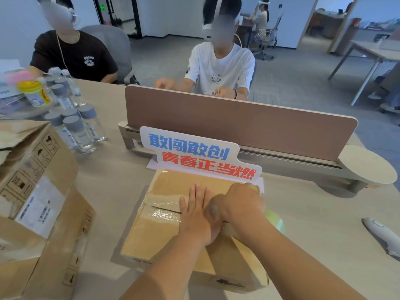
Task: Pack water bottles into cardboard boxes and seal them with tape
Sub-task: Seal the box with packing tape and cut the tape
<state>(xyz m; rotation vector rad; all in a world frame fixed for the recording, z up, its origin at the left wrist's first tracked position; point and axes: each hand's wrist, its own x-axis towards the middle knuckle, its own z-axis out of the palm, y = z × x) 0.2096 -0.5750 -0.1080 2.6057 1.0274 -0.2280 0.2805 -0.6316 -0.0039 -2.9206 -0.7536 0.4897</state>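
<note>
Pale table (324,224) in an open office, seen from the head camera, with a brown divider (238,122) across its far side. The cardboard box (160,241) sits at the middle of the near edge, flaps down, with clear tape (164,214) over the left part of its seam. The left hand (195,215) lies flat on the lid, fingers straight. Just beside it, the right hand (240,202) curls round a mostly hidden tape roll (275,221). Water bottles (80,131) stand towards the far left corner.

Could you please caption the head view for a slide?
Left hand presses flat on the cardboard box while right hand grips the tape roll.
</note>
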